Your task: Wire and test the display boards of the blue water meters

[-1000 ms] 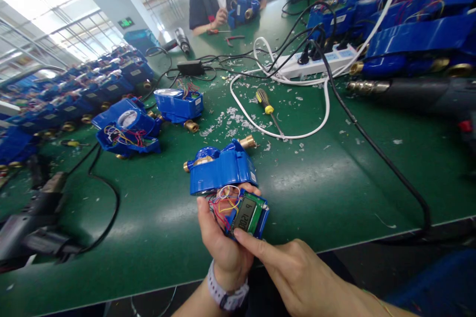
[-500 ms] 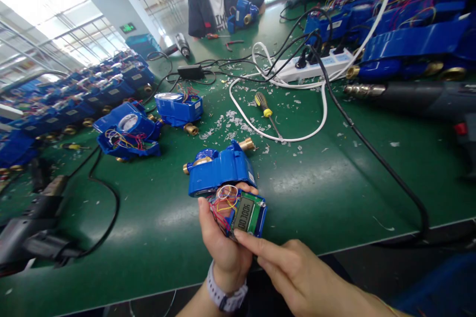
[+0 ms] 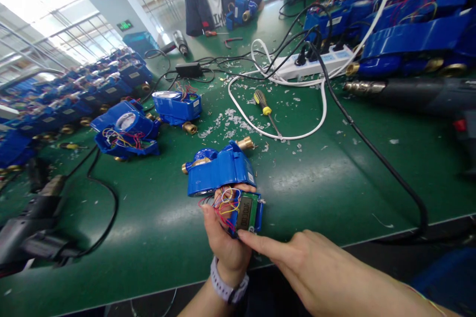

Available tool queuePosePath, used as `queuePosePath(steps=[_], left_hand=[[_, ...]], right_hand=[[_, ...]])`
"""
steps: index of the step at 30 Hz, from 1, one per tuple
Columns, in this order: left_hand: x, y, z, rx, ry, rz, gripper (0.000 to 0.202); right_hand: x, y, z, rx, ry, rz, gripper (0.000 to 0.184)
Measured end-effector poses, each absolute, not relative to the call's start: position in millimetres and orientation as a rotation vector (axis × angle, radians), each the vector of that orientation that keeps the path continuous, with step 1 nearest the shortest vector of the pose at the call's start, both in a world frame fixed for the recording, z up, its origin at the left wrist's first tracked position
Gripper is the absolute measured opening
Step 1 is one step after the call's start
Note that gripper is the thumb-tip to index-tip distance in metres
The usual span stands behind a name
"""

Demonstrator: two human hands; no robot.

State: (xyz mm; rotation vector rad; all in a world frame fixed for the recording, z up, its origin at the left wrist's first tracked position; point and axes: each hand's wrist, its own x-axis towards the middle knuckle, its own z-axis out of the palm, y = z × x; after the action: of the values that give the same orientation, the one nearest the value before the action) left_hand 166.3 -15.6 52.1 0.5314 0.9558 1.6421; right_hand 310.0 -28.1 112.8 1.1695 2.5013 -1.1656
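A green circuit board with a grey LCD (image 3: 245, 212), set in a blue housing and trailing thin coloured wires (image 3: 227, 203), rests in my left hand (image 3: 226, 245). That hand is palm up, fingers under the board and thumb on its left side. Holding nothing, my right hand (image 3: 297, 257) points with a stretched index finger, whose tip touches the board's lower left corner; its other fingers are mostly hidden. Just beyond lies a blue water meter (image 3: 221, 173) with brass pipe ends, lying on the green table (image 3: 156, 237).
Two open blue meters (image 3: 126, 131) sit to the left, before rows of more meters (image 3: 104, 91). A screwdriver (image 3: 263, 104), a white power strip (image 3: 316, 63), cables and plastic scraps lie ahead. Heat guns (image 3: 401, 94) flank both sides. A co-worker (image 3: 219, 0) sits opposite.
The board in my left hand has tilted and shifted slightly, and its display looks darker. My right index finger has moved a little right, still at the board's lower corner.
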Motion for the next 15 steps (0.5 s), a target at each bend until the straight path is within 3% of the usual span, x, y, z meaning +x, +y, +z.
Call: queuePosePath(steps=[9,15], left_hand=[[164.6,-10.6,44.9,0.727,0.991,1.704,0.058],[166.8,-8.3,41.0,0.788,0.982,1.744,0.055]], right_hand=[[310.9,-27.1,102.9,1.271,2.321,-1.647,0.067],[306.0,-23.8,108.1,1.309,2.336,-1.463,0.072]])
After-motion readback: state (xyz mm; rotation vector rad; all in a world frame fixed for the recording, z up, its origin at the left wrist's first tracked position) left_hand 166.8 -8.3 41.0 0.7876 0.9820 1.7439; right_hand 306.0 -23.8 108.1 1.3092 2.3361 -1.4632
